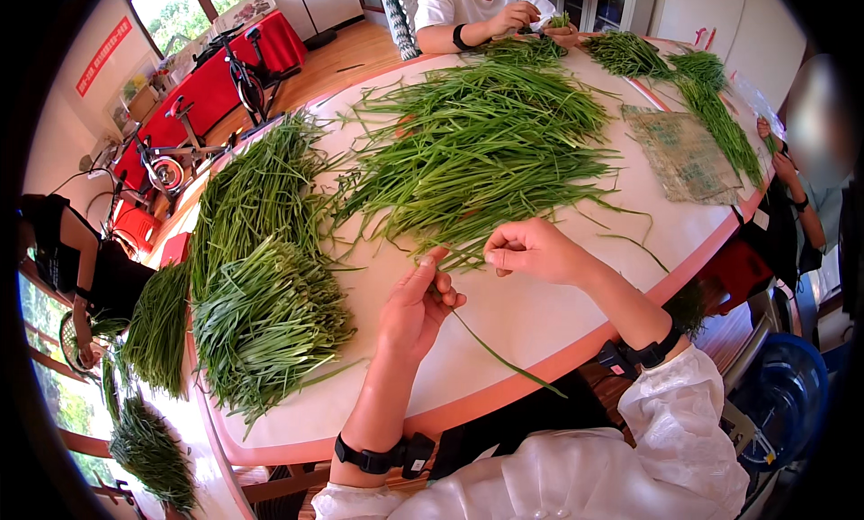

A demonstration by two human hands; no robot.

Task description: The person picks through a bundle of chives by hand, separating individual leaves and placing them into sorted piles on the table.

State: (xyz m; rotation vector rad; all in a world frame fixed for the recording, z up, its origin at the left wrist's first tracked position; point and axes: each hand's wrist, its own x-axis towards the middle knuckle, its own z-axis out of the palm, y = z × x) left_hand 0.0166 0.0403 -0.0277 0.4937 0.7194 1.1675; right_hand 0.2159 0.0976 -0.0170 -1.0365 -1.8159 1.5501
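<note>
White blouse [558,470] is seen nearest, at 6 o'clock, sleeves bunched at the elbows, a black band strapped on each wrist. Left hand [412,313] is held just below mid-view, toward 6 o'clock, palm partly turned up, fingers curled narrow; one thin green stem [516,367] is gripped there, its loose end trailed out toward 4 o'clock, over the table edge. Right hand [544,252] is held at 3 o'clock, near the left but apart, fingers drawn in narrow; whether anything is pinched cannot be told. Both are held over the white table [558,308], which is edged in pink-orange. Large loose green pile [486,142] is spread at 1 o'clock, just beyond the hands. Another long-leaf heap [256,187] is laid at 10 o'clock; a thick bundle [270,322] with its cut-looking ends bunched is set at 8 o'clock, touching that heap. Crumpled woven sack [679,155] is laid flat at 2 o'clock. Greens are handled by a white-shirted co-worker [450,11] at 12 o'clock. Black-clad person [76,250] is seen at 9 o'clock, exercise bike [247,74] between 10 and 11, blue basin [778,403] at 4.
</note>
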